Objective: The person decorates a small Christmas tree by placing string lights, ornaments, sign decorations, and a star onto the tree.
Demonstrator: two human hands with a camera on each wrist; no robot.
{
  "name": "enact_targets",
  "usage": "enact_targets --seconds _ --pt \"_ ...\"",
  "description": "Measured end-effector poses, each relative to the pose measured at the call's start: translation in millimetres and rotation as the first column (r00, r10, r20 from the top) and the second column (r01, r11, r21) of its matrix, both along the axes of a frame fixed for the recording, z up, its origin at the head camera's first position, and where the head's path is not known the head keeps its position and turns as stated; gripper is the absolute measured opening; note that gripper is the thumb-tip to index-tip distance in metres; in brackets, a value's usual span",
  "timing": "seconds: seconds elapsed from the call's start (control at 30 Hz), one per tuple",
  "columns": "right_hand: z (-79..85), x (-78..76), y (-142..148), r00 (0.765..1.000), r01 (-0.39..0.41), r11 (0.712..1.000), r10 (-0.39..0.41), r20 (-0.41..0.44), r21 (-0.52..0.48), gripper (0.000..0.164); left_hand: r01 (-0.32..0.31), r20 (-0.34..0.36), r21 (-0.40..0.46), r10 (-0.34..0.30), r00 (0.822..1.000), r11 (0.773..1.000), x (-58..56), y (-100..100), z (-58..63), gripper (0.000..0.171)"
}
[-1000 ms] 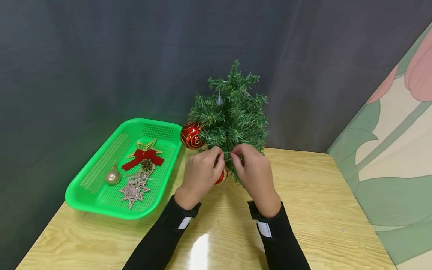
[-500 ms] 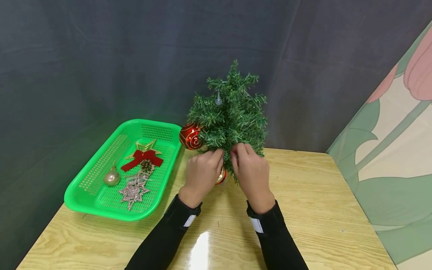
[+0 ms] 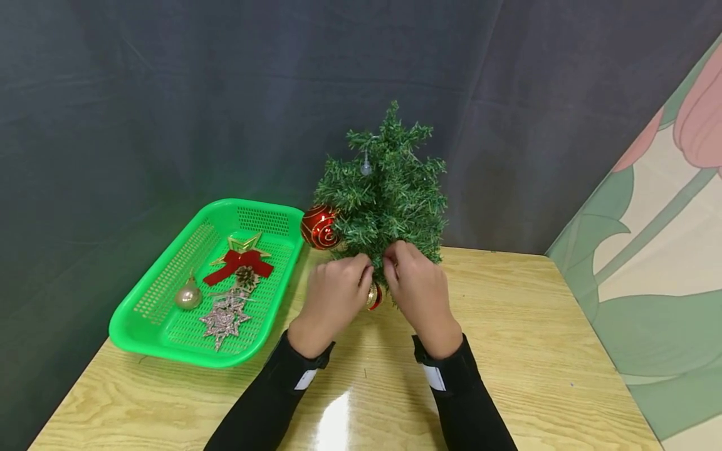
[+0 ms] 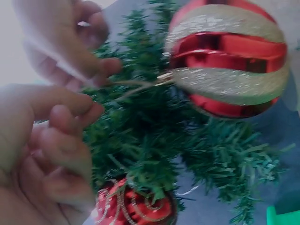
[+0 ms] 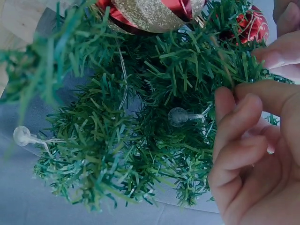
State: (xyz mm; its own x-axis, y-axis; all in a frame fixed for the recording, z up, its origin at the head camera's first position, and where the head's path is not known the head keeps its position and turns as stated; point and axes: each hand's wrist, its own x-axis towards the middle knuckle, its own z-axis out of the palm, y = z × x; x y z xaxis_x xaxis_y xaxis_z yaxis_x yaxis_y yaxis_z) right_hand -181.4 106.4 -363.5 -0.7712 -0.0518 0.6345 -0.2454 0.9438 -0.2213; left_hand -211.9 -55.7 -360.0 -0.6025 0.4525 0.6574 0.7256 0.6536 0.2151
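Note:
A small green artificial Christmas tree [image 3: 389,188] stands on the table. Low on its front hangs a red Christmas ball with glittery gold stripes [image 4: 229,56], mostly hidden behind my fingers in the head view. From its gold cap [image 4: 164,78] a thin string [image 4: 133,83] runs to both hands. My left hand [image 3: 333,294] pinches one part of the string with thumb and forefinger. Close beside it, my right hand [image 3: 422,291] pinches the string's other part among the branches. Whether the string is knotted is too small to tell.
A red ball with gold swirls [image 3: 320,227] hangs at the tree's left. Clear bulbs on wire [image 5: 178,117] sit among the branches. Left stands a green basket [image 3: 135,329] with a pearly ball [image 3: 188,295], glittery stars [image 3: 224,318] and a red bow [image 3: 228,268]. A dark curtain [image 3: 225,94] hangs behind.
A second ago the hands were slightly apart with string stretched between them. They drew closer to the branches, then shifted slightly lower. The striped ball has turned a little.

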Motion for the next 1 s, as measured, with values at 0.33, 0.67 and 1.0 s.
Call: enact_targets --seconds 0.33,0.67,1.0 --pt "16.1 13.8 7.7 0.998 -0.053 0.997 0.055 0.030 -0.062 0.004 0.052 0.114 -0.045 -0.047 0.992 0.998 8.4 -21.8 12.6 0.013" --pt "35.0 34.6 19.9 0.998 -0.016 0.998 0.019 0.058 -0.054 0.006 0.387 0.451 -0.328 -0.217 0.866 0.862 26.8 -7.8 9.6 0.013" --pt "46.2 49.2 20.7 0.990 -0.070 0.995 0.078 0.121 -0.070 0.008 0.186 0.488 -0.415 0.045 0.872 0.891 25.0 -75.5 49.1 0.017"
